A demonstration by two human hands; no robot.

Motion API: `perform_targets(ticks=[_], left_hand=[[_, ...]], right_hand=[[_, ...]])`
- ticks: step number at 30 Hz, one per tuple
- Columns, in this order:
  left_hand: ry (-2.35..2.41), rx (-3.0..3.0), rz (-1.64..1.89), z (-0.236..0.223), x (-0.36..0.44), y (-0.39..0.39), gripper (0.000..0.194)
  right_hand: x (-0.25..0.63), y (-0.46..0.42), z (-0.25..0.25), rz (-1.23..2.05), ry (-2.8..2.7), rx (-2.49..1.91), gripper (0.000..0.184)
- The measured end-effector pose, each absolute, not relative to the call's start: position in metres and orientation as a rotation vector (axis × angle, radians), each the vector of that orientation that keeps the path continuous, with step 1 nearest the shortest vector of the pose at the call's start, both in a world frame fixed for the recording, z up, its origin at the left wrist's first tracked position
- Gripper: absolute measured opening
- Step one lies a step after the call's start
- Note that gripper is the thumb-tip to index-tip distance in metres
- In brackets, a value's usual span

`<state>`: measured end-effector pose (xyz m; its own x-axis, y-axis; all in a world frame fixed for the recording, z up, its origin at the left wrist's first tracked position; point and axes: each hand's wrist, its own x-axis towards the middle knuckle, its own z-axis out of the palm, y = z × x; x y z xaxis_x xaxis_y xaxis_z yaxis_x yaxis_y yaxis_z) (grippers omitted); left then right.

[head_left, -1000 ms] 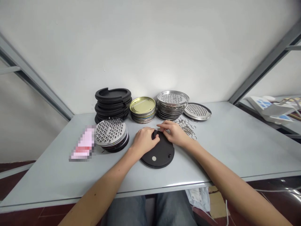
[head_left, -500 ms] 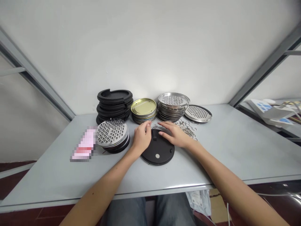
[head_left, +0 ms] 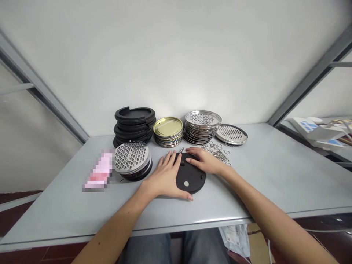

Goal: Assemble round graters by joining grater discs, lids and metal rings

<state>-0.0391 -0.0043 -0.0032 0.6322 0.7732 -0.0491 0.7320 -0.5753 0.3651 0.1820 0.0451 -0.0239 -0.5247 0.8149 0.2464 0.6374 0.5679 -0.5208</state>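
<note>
A round black disc [head_left: 190, 175] lies on the table in front of me, with a pale round spot near its front edge and a small dark tab near its back edge. Over its left side my left hand [head_left: 167, 179] is spread, fingers towards the far edge and thumb by the front rim. My right hand [head_left: 205, 160] rests at the back right rim, its thumb apart from the fingers. Just behind the disc, between the two hands, a small metal clip [head_left: 181, 150] shows. The disc's left part is hidden under my left hand.
Behind stand stacks of black round holders [head_left: 134, 124], gold-coloured lids [head_left: 168, 126] and steel grater discs [head_left: 202, 119]. A black-rimmed perforated disc [head_left: 232, 134] lies right of several metal clips [head_left: 218, 152]. Left is another grater stack [head_left: 132, 157], beside a blurred pink item [head_left: 100, 168].
My left hand has come nearer and opened from a closed pose, spreading over the disc's left side. My right hand has lowered slightly and stays at the back right rim.
</note>
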Motion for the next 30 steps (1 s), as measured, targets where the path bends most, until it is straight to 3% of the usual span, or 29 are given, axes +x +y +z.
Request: perform_targets(ticks=[5, 10, 17, 21, 25, 27, 30], left_hand=[[1.119, 2.560, 0.266, -0.005, -0.036, -0.002, 0.138], [1.156, 2.660, 0.525, -0.008, -0.031, -0.004, 0.135], [1.052, 2.756, 0.963, 0.003, -0.032, -0.003, 0.127], [0.980, 2.638, 1.245, 0.006, -0.035, -0.003, 0.122], [1.038, 2.623, 0.925, -0.006, -0.031, -0.003, 0.085], [1.069, 2.617, 0.758, -0.015, -0.028, -0.003, 0.065], [1.128, 2.582, 0.594, -0.024, -0.025, -0.002, 0.055]], right_hand=[[0.186, 0.044, -0.014, 0.908, -2.126, -1.090, 0.034], [0.188, 0.038, -0.005, 1.311, -1.653, -1.071, 0.045], [0.197, 0.032, 0.013, 1.460, -1.392, -0.832, 0.051], [0.227, 0.035, 0.018, 1.292, -1.261, -0.717, 0.042], [0.269, 0.044, 0.021, 0.928, -1.055, -0.558, 0.026], [0.293, 0.049, 0.023, 0.704, -1.023, -0.535, 0.029], [0.329, 0.060, 0.023, 0.256, -1.059, -0.592, 0.034]])
